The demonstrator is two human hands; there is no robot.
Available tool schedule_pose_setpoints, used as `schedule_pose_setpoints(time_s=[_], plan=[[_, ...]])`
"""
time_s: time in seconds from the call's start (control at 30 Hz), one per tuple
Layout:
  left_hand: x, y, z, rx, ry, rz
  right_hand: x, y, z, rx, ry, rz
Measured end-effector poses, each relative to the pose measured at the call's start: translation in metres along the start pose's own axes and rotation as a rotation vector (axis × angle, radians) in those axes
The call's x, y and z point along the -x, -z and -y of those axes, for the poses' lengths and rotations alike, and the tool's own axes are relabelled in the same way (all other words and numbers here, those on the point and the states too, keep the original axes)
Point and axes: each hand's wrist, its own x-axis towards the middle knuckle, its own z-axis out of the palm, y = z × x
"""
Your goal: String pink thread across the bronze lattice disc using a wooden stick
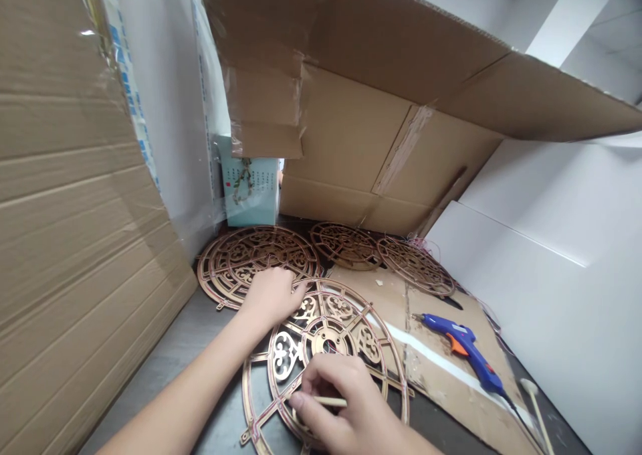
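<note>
A round gold openwork frame (281,354) with scroll patterns and thin reddish wires along its ribs lies in front of me. My left hand (273,298) is at its far left rim, fingers bent over the edge and thumb along the ring; the fingertips are hidden. Over the near part of the frame, my right hand (346,395) pinches a thin pale stick (328,401) between thumb and fingers. The stick's tip is near a wired rib; whether it touches cannot be made out. Just beyond my left hand lies a second round frame (225,257).
Two further round frames (346,244) (418,264) lie at the back. A blue glue gun (464,344) rests on flat cardboard (436,388) at right, beside a pale stick with a rounded head (534,401). Cardboard walls (346,127) and a light-blue box (251,197) stand behind.
</note>
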Motion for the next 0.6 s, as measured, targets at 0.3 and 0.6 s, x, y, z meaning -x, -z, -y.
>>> schedule_pose_setpoints(time_s=[0.3,0.6], plan=[[-0.0021,0.0033,-0.0007,0.045,0.01,0.03,0.0045,0.0032,0.0028,0.014,-0.063,0.032],[-0.0059,0.0053,0.0067,0.158,0.095,0.072,0.0047,0.0061,0.0042,0.075,-0.016,0.015]])
